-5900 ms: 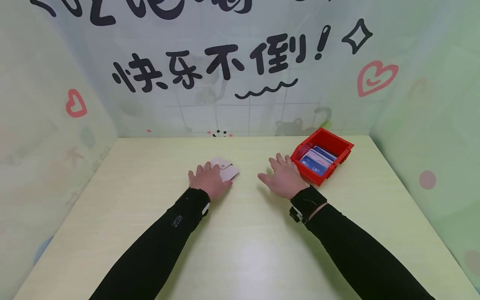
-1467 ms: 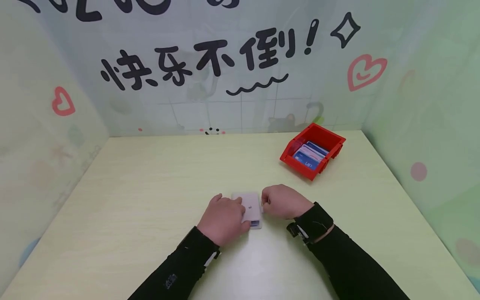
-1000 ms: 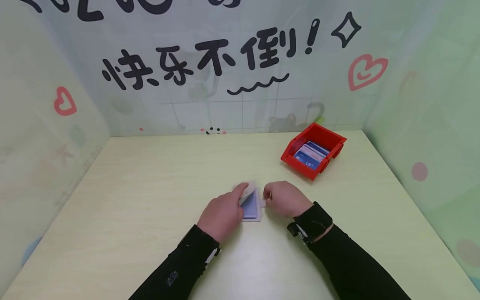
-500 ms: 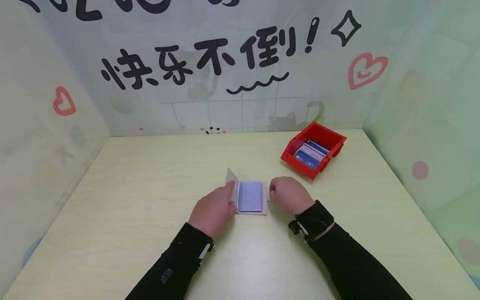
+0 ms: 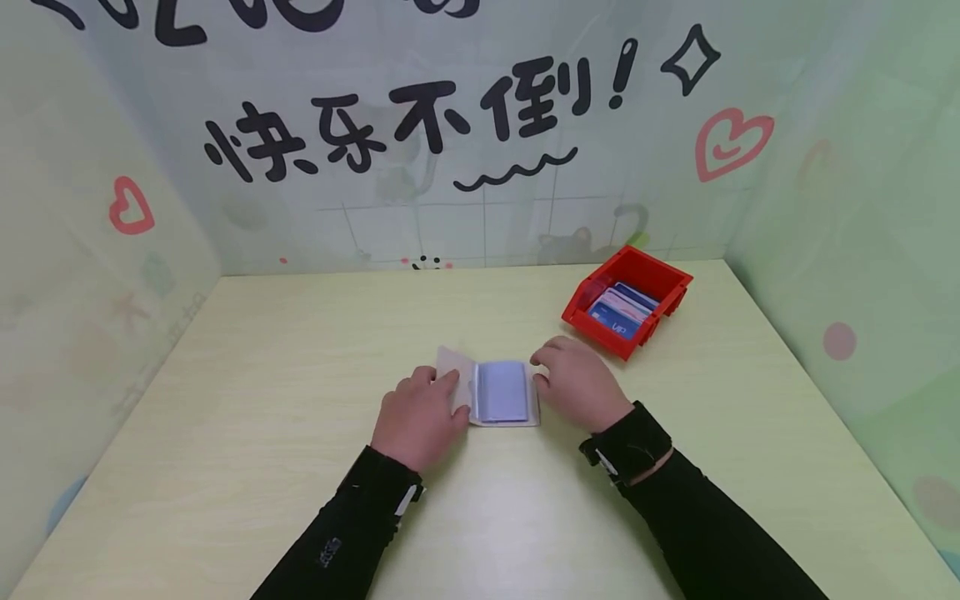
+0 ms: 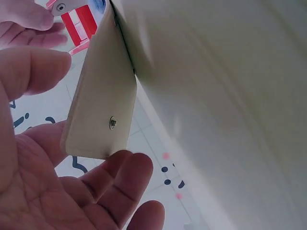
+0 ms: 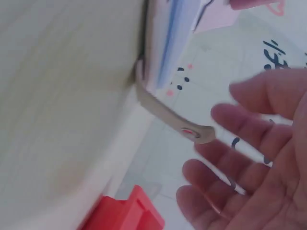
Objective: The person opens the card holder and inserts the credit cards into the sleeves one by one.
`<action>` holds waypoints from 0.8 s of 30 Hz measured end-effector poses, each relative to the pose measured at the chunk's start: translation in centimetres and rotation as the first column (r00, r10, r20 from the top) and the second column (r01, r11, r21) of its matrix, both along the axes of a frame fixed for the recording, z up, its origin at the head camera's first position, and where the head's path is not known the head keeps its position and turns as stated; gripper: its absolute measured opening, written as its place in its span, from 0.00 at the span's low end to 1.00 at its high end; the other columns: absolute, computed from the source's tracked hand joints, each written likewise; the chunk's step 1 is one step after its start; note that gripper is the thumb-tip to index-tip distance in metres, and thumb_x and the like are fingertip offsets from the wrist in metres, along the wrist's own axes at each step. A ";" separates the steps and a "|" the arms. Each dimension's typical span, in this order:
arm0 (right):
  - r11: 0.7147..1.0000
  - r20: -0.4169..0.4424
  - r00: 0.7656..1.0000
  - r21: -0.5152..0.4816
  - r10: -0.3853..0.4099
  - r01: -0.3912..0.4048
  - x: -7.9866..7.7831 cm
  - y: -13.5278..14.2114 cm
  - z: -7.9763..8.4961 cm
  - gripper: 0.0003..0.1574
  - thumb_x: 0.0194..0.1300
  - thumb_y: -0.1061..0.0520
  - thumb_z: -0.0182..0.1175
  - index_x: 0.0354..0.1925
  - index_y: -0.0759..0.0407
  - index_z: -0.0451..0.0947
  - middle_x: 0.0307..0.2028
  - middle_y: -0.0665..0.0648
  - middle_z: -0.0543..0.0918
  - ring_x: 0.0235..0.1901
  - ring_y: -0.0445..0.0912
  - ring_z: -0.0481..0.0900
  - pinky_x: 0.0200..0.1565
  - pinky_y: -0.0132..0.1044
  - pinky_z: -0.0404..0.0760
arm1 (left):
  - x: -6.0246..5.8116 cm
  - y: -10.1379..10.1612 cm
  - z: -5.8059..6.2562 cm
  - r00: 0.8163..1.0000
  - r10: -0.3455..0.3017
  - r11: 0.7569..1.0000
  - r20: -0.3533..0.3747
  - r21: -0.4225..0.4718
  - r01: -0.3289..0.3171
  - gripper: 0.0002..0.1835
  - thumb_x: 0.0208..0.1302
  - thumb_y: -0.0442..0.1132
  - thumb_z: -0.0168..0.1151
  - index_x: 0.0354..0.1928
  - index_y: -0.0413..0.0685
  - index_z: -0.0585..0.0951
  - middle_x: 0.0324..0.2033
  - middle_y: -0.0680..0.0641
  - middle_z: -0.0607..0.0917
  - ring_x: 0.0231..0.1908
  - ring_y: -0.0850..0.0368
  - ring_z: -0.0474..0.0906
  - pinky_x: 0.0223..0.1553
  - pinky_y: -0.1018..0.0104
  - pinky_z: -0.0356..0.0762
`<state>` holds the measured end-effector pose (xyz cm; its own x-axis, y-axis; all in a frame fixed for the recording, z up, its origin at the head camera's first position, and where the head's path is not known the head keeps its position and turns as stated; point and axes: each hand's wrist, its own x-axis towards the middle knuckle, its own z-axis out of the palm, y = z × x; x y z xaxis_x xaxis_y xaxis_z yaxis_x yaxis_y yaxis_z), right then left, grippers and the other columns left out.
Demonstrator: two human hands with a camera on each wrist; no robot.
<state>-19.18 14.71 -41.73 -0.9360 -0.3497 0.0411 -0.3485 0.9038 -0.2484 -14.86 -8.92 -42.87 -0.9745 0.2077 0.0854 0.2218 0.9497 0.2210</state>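
A pale pink card holder (image 5: 533,408) lies unfolded on the table, with translucent bluish card sleeves (image 5: 502,392) showing inside. My left hand (image 5: 420,417) is at its raised cover (image 5: 456,377). In the left wrist view that cover (image 6: 103,91) bears a metal snap; my fingertips are at its edge and the thumb stands apart from it. On the other side, my right hand (image 5: 577,379) is beside the holder with loosely bent fingers. The right wrist view shows the closure strap (image 7: 168,115) sticking out near those fingertips, its snap at the end, nothing pinched.
A red bin (image 5: 630,346) stands behind my right hand, toward the back right of the table (image 5: 300,375). Several cards (image 5: 621,315) lie in it, the front one blue with "VIP" on it. Printed cloth walls (image 5: 300,225) enclose the back and sides.
The holder was brought nearer from farther back, and its cover has swung open to the left with my left hand. My right fingers have loosened from the strap.
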 end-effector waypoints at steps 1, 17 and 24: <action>0.999 -0.016 0.999 0.010 0.045 -0.045 0.2 -0.1 0.0 0.21 0.71 0.53 0.68 0.58 0.59 0.87 0.59 0.59 0.86 0.62 0.54 0.81 0.65 0.50 0.82 | 0.0 0.0 0.0 1.000 0.003 1.000 0.003 -0.001 -0.003 0.28 0.72 0.53 0.65 0.69 0.48 0.81 0.64 0.34 0.80 0.57 0.35 0.83 0.52 0.39 0.84; 0.971 0.169 0.964 0.088 0.205 -0.222 1.1 -1.0 0.0 0.31 0.70 0.45 0.68 0.65 0.57 0.83 0.70 0.61 0.79 0.72 0.62 0.74 0.77 0.58 0.66 | 0.0 -0.7 0.2 0.991 -0.041 0.997 0.126 -0.063 0.049 0.29 0.73 0.59 0.62 0.65 0.46 0.83 0.72 0.40 0.77 0.75 0.31 0.66 0.73 0.32 0.65; 0.973 0.189 0.967 0.122 0.169 -0.194 1.0 -1.1 -0.2 0.33 0.69 0.43 0.70 0.66 0.55 0.82 0.70 0.58 0.80 0.69 0.58 0.77 0.74 0.55 0.72 | 0.0 -0.6 0.2 0.987 -0.062 0.993 0.148 -0.091 0.076 0.30 0.72 0.61 0.63 0.64 0.48 0.83 0.68 0.41 0.81 0.73 0.30 0.70 0.71 0.33 0.68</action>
<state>-18.14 13.57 -41.96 -0.8445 -0.5046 -0.1795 -0.4716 0.8594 -0.1975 -14.90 -9.50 -42.65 -0.9580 0.2757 -0.0791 0.2602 0.9514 0.1645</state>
